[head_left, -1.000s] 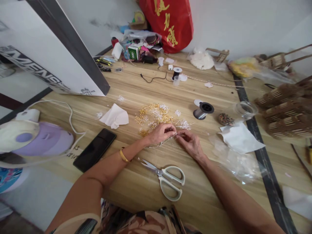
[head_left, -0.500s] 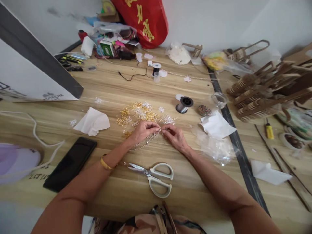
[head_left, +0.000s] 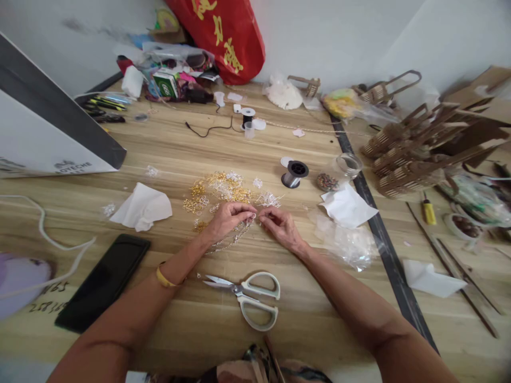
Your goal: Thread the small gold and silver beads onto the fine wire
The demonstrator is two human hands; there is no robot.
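Between thumb and forefinger, my left hand (head_left: 227,221) pinches one end of a silvery chain (head_left: 231,241), where a small ring shows at the fingertips. The rest of the chain trails down and left onto the table. My right hand (head_left: 280,226) is closed in a pinch just right of that end, a narrow gap away; whatever tiny piece it may hold is too small to name. Behind the hands lie heaps of gold and silver findings (head_left: 223,187) and some white pins (head_left: 270,199). Nearer to me, scissors (head_left: 243,295) with pale handles lie with their blades slightly apart.
A black phone (head_left: 102,282) and a white cloth (head_left: 143,207) lie to the left. Toward the right are a wire spool (head_left: 294,174), a tipped glass jar (head_left: 347,167) with dark beads, a white paper (head_left: 348,206), clear bags (head_left: 351,247) and woven baskets (head_left: 407,154).
My two hands have drawn slightly apart at the chain's end, leaving a small gap between the fingertips. The whole view has shifted a little, so the table things appear farther left.
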